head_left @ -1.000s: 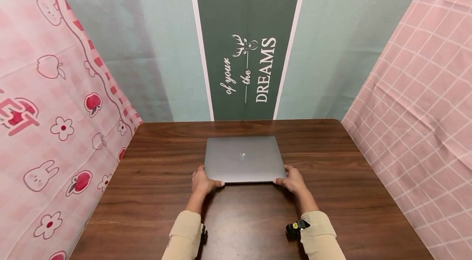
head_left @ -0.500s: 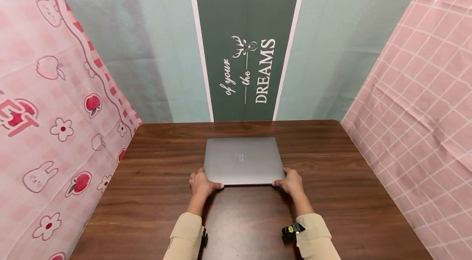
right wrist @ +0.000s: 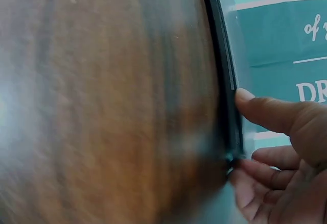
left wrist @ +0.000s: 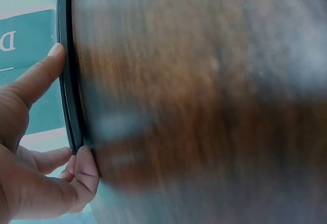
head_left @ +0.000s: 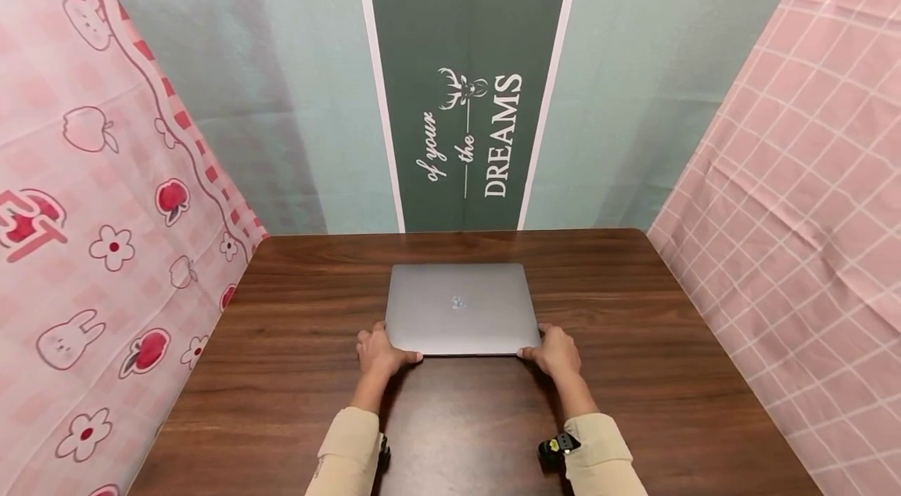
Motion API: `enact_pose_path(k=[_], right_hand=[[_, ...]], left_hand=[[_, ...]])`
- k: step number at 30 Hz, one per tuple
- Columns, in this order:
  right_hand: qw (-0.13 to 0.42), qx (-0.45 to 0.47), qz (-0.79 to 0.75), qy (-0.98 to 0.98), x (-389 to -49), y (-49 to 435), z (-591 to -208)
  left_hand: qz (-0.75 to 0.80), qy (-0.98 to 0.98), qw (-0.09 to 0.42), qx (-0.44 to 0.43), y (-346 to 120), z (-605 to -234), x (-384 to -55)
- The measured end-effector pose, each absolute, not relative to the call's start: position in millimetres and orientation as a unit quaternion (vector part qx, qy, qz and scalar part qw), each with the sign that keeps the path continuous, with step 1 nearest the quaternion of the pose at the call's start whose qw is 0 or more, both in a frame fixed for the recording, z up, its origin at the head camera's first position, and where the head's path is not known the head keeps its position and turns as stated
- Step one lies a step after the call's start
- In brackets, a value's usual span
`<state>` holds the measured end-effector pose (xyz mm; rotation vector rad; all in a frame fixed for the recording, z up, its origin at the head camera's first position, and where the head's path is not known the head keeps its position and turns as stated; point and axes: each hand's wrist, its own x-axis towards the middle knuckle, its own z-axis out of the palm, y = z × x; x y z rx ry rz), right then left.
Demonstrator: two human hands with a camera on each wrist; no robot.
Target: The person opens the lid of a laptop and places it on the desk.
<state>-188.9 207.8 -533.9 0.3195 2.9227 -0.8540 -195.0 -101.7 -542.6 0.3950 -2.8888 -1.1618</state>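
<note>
A closed grey laptop (head_left: 459, 312) with a small shiny logo lies flat on the dark wooden table in the head view. At its near left corner my left hand (head_left: 380, 351) holds it, thumb along the front edge and fingers at the side. My right hand (head_left: 554, 353) grips the near right corner in the same manner. The left wrist view has the laptop's dark edge (left wrist: 71, 86) between the thumb and the curled fingers of the left hand (left wrist: 36, 157). From the right wrist, the right hand (right wrist: 286, 152) pinches the other corner; its lower fingertips are partly blurred.
The brown table (head_left: 281, 418) has its far edge just behind the laptop. A green printed curtain (head_left: 472, 11) hangs beyond that edge. Pink cloths (head_left: 809, 191) hang on both sides. A black camera (head_left: 552, 453) sits at the right wrist.
The laptop has slid slightly toward me, and both hands have moved along with it, keeping hold of its near corners. The head view has shifted a little.
</note>
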Motion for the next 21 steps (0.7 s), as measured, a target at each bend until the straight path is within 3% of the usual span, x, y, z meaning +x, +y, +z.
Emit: enact_pose_path(k=[6, 15, 21], right_hand=[[0.009, 0.021, -0.232, 0.972, -187, 206, -531], [-0.119, -0.196, -0.157, 0.961, -188, 187, -537], [-0.147, -0.296, -0.114, 0.937, -194, 167, -537]], left_hand=[[-0.39, -0.919, -0.004, 0.065, -121, -541, -190], [-0.327, -0.944, 0.029, -0.034, -148, -549, -191], [-0.276, -0.958, 0.01, -0.071, -151, -547, -193]])
